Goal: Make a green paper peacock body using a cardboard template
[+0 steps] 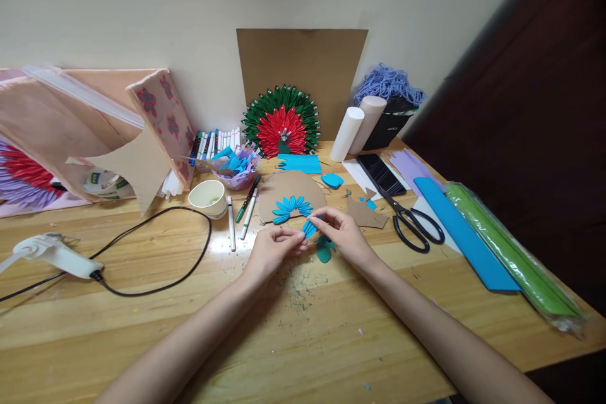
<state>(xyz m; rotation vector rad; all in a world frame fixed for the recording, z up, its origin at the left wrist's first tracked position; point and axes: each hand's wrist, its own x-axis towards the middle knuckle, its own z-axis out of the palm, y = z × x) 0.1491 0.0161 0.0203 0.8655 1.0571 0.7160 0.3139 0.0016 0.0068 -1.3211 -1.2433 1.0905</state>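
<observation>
My left hand (277, 247) and my right hand (341, 232) meet over the wooden table (142, 322), both pinching a small folded blue paper petal (310, 228) between their fingertips. Just beyond them lies a half-round cardboard piece (288, 188) with a fan of blue petals (292, 207) stuck along its near edge. A teal paper shape (324, 250) lies on the table under my right hand.
A white glue gun (52, 252) with a black cord (156, 252) lies at the left. A paper cup (208, 197), pens (239, 218), black scissors (411, 222), a phone (381, 173), blue (466, 233) and green (511, 259) paper rolls, and a red-green paper peacock (283, 121) surround the work spot.
</observation>
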